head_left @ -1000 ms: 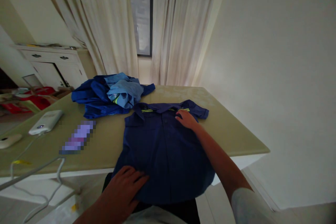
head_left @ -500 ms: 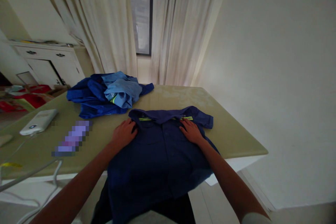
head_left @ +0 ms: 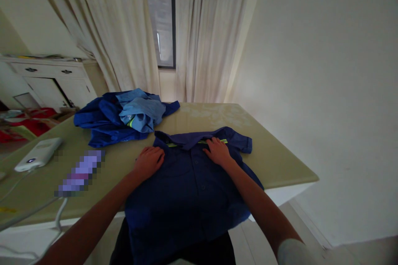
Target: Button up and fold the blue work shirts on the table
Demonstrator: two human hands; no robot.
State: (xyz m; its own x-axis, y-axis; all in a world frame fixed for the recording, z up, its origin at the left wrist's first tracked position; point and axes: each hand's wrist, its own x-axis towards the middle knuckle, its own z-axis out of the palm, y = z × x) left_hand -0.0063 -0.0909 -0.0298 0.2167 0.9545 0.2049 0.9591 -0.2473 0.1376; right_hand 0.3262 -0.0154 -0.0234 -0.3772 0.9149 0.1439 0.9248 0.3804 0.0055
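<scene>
A dark navy shirt (head_left: 189, 190) with a yellow-green stripe at the collar lies flat on the pale green table (head_left: 280, 161), its lower part hanging over the near edge. My left hand (head_left: 148, 161) rests palm down on the shirt's left shoulder, fingers loosely curled at the fabric edge. My right hand (head_left: 217, 151) lies flat just below the collar on the right side, fingers stretched out. Neither hand lifts any cloth.
A heap of blue clothes (head_left: 124, 116) lies at the table's far left. A white power bank (head_left: 34, 159) with a cable and a pixelated object (head_left: 79, 172) sit on the left. Curtains (head_left: 205, 33), a white dresser (head_left: 52, 80) and a bare wall surround the table.
My left hand left the shirt's hem at the table edge and moved up to the left shoulder. My right hand slid slightly inward below the collar. The shirt shifted a little toward me.
</scene>
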